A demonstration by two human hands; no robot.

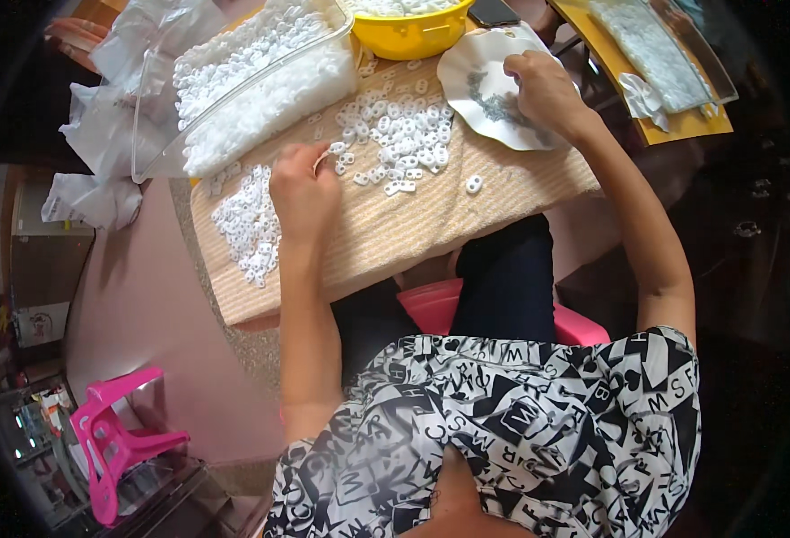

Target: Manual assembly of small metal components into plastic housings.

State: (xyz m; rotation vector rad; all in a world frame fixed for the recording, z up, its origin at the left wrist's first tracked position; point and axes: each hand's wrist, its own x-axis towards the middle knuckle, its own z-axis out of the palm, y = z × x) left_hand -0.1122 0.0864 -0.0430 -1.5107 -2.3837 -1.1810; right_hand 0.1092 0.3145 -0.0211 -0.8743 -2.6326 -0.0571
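My left hand (303, 190) rests on a beige cloth-covered board (467, 215), fingers curled and pinching a small white plastic piece at its fingertips. A loose heap of white plastic pieces (399, 133) lies just to its right, and another pile (247, 224) sits to its left. My right hand (546, 88) reaches into a white wavy-edged plate (471, 76) holding small dark metal bits (495, 106); its fingers are bent over them, and what they pinch is hidden. One single white piece (474, 184) lies apart on the board.
A clear plastic tub (234, 90) full of white pieces stands at the back left, beside crumpled plastic bags (99, 134). A yellow bowl (408, 34) sits behind the board. A yellow tray with a clear box (659, 63) is at the right. Pink stools (112, 444) stand on the floor.
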